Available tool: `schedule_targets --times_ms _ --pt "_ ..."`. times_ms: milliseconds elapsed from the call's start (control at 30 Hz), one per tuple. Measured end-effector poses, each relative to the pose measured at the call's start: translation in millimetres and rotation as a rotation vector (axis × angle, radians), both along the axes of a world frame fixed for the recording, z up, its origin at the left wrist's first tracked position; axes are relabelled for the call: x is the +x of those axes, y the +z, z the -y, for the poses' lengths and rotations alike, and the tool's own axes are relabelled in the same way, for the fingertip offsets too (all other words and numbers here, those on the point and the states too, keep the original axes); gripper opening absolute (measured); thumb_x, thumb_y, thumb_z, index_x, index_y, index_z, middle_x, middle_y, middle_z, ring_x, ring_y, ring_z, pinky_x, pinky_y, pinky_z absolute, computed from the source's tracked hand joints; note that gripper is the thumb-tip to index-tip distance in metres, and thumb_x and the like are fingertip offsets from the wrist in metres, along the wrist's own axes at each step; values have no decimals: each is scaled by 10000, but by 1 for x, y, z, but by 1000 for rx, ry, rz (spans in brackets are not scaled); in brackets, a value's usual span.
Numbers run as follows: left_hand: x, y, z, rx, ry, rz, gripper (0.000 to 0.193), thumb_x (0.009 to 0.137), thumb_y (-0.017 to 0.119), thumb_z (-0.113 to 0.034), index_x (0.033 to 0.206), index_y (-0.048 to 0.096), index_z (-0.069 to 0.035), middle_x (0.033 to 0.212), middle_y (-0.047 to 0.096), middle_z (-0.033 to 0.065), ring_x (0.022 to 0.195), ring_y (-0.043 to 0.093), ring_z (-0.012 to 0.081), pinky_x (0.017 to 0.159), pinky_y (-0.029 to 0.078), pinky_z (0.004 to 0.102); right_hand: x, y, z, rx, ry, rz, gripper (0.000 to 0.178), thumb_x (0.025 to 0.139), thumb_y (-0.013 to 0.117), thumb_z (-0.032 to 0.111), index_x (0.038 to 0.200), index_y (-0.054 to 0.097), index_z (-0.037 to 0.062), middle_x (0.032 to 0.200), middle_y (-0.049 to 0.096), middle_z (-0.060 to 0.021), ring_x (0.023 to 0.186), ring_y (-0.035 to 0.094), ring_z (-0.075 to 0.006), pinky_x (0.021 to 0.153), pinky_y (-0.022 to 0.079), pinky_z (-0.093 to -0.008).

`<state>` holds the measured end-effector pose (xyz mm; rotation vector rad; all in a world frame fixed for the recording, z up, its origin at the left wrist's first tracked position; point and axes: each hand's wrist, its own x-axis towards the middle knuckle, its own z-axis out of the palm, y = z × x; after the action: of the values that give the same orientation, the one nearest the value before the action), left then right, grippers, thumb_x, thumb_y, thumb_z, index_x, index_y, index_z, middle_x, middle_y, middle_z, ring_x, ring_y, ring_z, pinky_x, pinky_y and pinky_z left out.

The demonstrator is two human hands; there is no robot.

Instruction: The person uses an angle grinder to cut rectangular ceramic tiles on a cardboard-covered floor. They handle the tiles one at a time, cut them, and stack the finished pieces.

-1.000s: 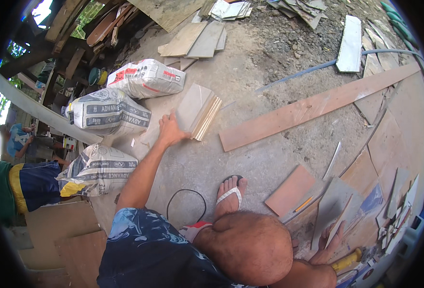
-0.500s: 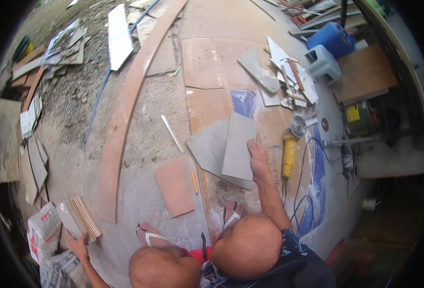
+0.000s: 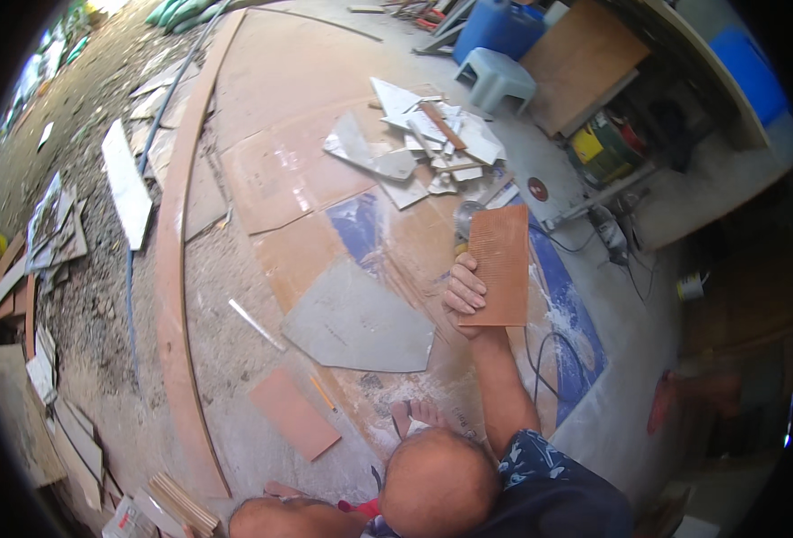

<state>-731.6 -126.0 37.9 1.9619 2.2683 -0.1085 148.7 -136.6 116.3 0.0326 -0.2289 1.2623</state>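
Note:
My right hand [image 3: 466, 294] is closed on a rectangular tile [image 3: 500, 269], gripping its left edge. The tile stands nearly upright, its ridged reddish-brown back showing. Behind it an angle grinder [image 3: 468, 213] is mostly hidden; only its disc and a bit of yellow body show. Left of the hand, a large cut piece of grey tile [image 3: 361, 318] lies on cardboard. A reddish tile [image 3: 294, 414] rests face down on the floor beside a yellow pencil [image 3: 323, 393]. At the lower left edge is a stack of tiles [image 3: 184, 505]; my left hand cannot be made out there.
Broken tile pieces [image 3: 441, 134] are heaped on the cardboard ahead. A long wooden board [image 3: 179, 269] runs along the left, with gravel and scraps beyond. A pale blue stool [image 3: 497, 76], a blue container [image 3: 502, 31] and a black cord [image 3: 549, 359] are on the right.
My right hand has lifted the tile off the grey piece and turned it, so its reddish back now shows. The view has swung right; my left hand has dropped out of it.

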Motion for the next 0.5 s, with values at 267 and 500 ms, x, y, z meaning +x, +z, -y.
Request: schedule_targets --times_ms 267,500 --pt "33 -3 -58 418 -131 -364 741 904 745 -565 1334 537 3 1288 560 214 1186 497 391 1000 367 497 40 59 34 179 -254 495 373 1115 534 461 1066 518 92 760 599 -44 621 653 -218 592 523 -375" --pt "241 -8 -113 447 -481 439 730 846 888 -238 1457 579 18 1413 627 235 1352 547 454 1186 380 593 27 -78 17 283 180 286 386 1159 459 412 1245 588 58 962 712 -157 812 731 -354 744 619 -504"
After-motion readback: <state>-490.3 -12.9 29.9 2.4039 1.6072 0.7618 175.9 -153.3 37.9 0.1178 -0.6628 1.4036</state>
